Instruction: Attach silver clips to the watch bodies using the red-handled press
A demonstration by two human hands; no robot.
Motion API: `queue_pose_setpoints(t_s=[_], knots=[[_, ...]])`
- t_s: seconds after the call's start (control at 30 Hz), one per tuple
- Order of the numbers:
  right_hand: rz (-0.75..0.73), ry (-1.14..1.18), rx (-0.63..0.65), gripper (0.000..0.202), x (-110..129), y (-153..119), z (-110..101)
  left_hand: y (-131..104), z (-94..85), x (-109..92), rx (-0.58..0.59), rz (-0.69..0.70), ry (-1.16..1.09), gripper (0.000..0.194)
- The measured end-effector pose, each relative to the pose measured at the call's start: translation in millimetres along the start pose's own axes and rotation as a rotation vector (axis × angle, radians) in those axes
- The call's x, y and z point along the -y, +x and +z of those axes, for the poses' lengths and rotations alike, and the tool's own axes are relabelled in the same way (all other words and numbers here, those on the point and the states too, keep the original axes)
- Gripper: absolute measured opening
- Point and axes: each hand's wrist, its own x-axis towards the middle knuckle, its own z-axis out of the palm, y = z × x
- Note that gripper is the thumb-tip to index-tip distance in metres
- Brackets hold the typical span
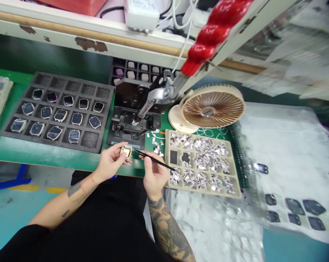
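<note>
Between the fingers and thumb of my left hand point(111, 160) is a small watch case point(126, 151), its open side up and yellow and white parts showing inside. My right hand point(155, 176) grips black tweezers point(156, 160) like a pen. Their tips reach to the right edge of the watch case; whether they touch it or pinch anything, I cannot tell. Just behind both hands stands a black lever press point(131, 125) with a red grip point(212, 34). Right of my right hand lies a beige compartment tray point(237, 182) holding many small silvery pieces point(205, 145).
At left, a grey foam tray point(90, 140) holds several watch faces. A beige fan point(208, 111) stands behind the beige tray. Another foam tray point(137, 69) with pale pieces sits behind the press. Clear plastic trays point(284, 145) with dark glass pieces lie at right.
</note>
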Motion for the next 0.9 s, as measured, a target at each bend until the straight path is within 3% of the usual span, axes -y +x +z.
queue_pose_setpoints(t_s=[0.4, 0.57, 0.67, 0.73, 0.87, 0.9], knots=[[0.08, 0.081, -0.019, 0.017, -1.7, -4.9, 2.0, 3.2, 0.0, -1.4, -0.023, -0.001, -0.021, 0.054], [0.077, 0.162, -0.071, 0.019, 12.6, -1.0, -16.3, 3.9, 0.2, -3.0, -0.075, -0.013, -0.006, 0.054], [0.032, 0.182, -0.116, 0.023, 32.9, 14.9, -63.9, 2.2, 0.7, -2.8, -0.078, -0.004, 0.038, 0.054], [0.01, 0.162, -0.073, 0.029, 51.2, 28.6, -116.7, 1.1, 1.0, -2.4, -0.076, 0.007, 0.071, 0.054], [-0.034, -0.03, 0.205, 0.051, 85.4, 68.9, -226.7, -0.8, 1.4, -1.8, -0.065, 0.018, 0.121, 0.052], [-0.07, -0.119, 0.133, 0.052, 89.9, 83.3, -244.8, -1.2, 1.3, -1.6, -0.059, 0.018, 0.127, 0.052]])
